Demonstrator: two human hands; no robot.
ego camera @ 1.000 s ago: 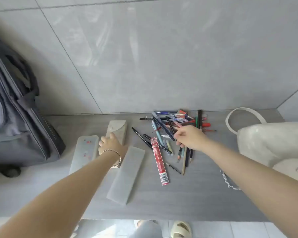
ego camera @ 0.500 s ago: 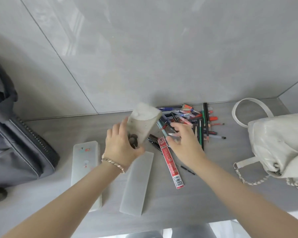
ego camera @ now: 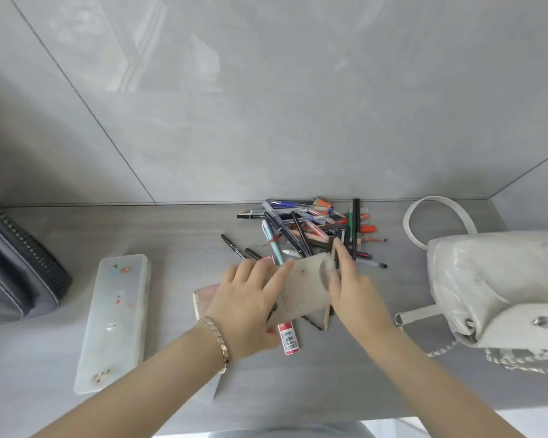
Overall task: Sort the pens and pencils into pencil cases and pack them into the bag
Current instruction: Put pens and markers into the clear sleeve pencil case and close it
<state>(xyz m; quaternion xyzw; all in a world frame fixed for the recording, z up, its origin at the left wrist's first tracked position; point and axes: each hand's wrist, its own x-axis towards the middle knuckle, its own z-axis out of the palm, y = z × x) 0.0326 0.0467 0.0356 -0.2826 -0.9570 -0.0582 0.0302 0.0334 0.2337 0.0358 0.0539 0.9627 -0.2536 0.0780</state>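
**Opening the beige pouch**

The left hand (ego camera: 247, 298) gripped the beige pouch (ego camera: 304, 289), held just at 6 o'clock of the pen pile (ego camera: 310, 222). The right hand (ego camera: 351, 286) pinched its flap. The mouth probably needed spreading wide toward 12 o'clock before loading pens.

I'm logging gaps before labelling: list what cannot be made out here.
All in the head view:
Pouch inside: in shadow, behind the right hand.
Frosted case: mostly under the left hand and forearm.
Backpack: cut off by the left edge.
White bag: cut off by the right edge.
Pen pile: overlapping, count unclear.
Red box: print too small, top under the pouch.
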